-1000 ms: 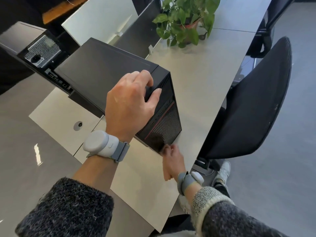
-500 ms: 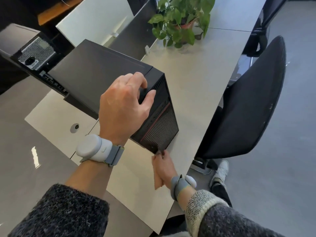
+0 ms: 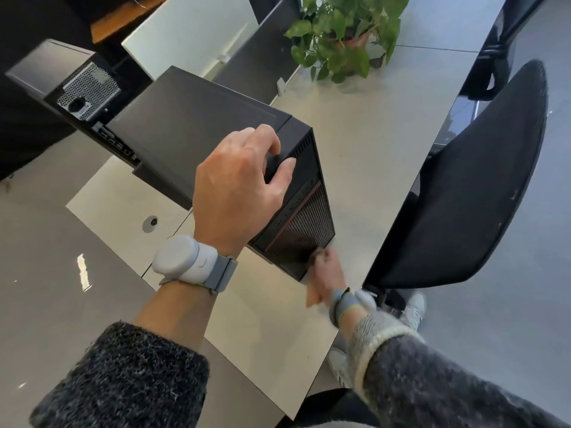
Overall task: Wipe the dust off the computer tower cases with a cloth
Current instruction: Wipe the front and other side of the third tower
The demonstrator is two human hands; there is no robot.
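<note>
Work in the head view is on the front of the nearer computer tower [image 3: 197,131], which stands on the pale desk [image 3: 370,143] with its ribbed face turned towards the desk's right edge. The left hand [image 3: 238,186] grips the tower's top front corner, fingers curled over the top and thumb on the face, and looks to be steadying it. The right hand [image 3: 324,273] is low at the bottom front corner, fingers bunched on what seems to be a small dark cloth [image 3: 314,257] pressed to the grille; that spot is blurred, so the hold is a judgement. The step in hand looks like wiping the lower front panel. The next move likely calls for drawing the cloth along the ribs or round to a side while the left hand braces against tipping. A second tower [image 3: 46,66] stands behind and to the left, its vented back showing; whether the two touch cannot be told, and it looks not yet dealt with. Room is tight low down, since the right hand works just above the desk surface and near its edge. A black chair [image 3: 479,196] sits just beside that edge. The plant [image 3: 340,32] stands well apart at the far end, leaving open desk beyond the tower.
</note>
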